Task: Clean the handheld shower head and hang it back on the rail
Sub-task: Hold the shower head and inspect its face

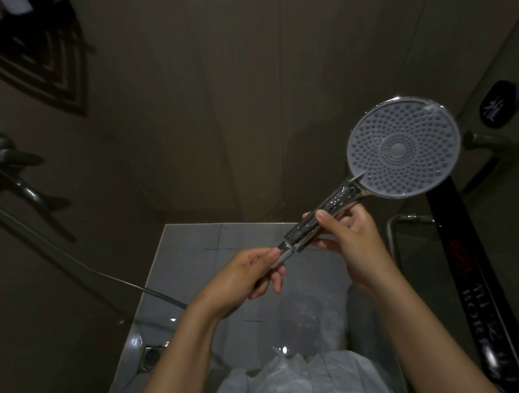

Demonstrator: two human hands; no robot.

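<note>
The shower head is a round chrome disc with a grey nozzle face turned towards me, held up at the right of the view. Its chrome handle slants down to the left. My right hand grips the handle's middle, thumb on top. My left hand is closed on the hose end just below the handle's base. The grey hose runs from there down and away to the left. The rail is not visible.
A chrome tap with levers juts from the left wall. A dark corner rack hangs at the upper left. A floor drain sits in the grey tiles below. A black glass door edge and metal handle stand at the right.
</note>
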